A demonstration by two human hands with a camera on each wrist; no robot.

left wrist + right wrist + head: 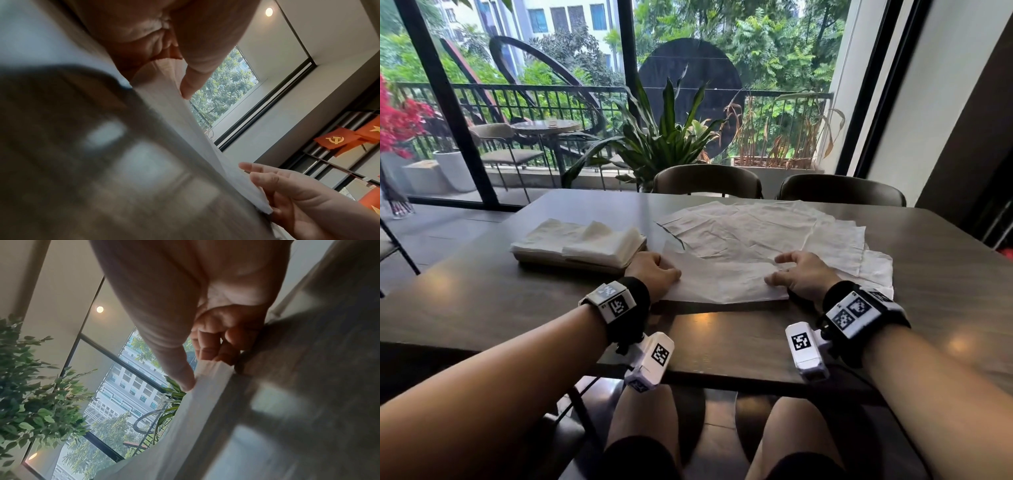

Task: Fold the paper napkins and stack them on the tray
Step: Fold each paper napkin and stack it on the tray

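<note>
Tissue-thin napkin lies at the table's near edge, limp and easily torn; left hand and right hand pinch its side edges, beside the tray.

Both forearms are bare. Each wrist wears a black band carrying white boxes printed with black square-patterned markers. Dark shorts cover the thighs.

A café-like dining room: dark table, chairs, balcony seating outside
</note>
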